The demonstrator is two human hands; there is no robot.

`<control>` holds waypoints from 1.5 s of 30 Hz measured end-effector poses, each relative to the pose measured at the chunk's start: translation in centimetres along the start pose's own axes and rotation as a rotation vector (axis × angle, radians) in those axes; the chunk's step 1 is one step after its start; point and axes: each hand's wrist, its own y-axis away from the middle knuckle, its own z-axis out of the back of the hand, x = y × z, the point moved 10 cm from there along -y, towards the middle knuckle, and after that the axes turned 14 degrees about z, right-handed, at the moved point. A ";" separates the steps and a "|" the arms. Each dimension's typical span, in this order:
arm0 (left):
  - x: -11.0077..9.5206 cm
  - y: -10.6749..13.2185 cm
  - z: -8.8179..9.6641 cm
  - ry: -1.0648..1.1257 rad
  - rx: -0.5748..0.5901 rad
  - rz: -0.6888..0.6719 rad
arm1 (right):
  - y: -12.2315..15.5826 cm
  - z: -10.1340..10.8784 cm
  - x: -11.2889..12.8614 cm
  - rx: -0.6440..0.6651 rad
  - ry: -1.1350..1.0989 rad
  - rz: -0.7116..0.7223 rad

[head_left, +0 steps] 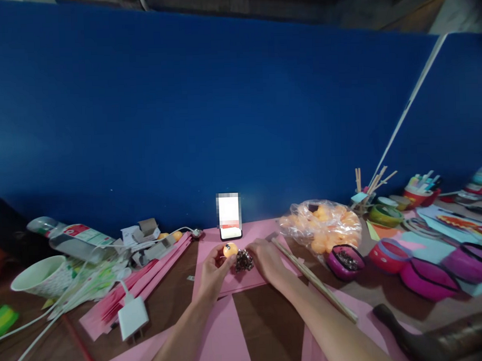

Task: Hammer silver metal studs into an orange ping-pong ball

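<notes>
My left hand (213, 273) pinches a small orange ball (229, 250) with a dark eye-like dot on it, held just above a pink sheet (243, 238). Right beside the ball lies a dark, glittery clump (244, 260) that I cannot name. My right hand (267, 259) rests next to that clump, its fingers curled toward it and touching it; what they hold, if anything, is hidden. A phone (229, 216) stands upright against the blue wall behind both hands.
A clear bag of orange balls (321, 227) sits at right, by thin wooden sticks (315, 282) and several magenta and red bowls (344, 261). At left lie pink paper strips (142, 284), a white charger (132, 317), a paper cup (39, 277) and a plastic bottle (69, 236).
</notes>
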 end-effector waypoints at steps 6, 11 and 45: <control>0.0 0.1 -0.1 0.007 0.013 -0.009 | 0.3 0.5 -0.5 -0.051 -0.003 -0.040; -0.2 0.2 -0.3 -0.017 0.008 -0.008 | 0.8 1.7 -0.5 -0.182 -0.104 -0.051; -1.1 0.7 -1.0 -0.056 0.060 -0.066 | 0.6 1.1 1.9 -0.358 -1.167 -0.091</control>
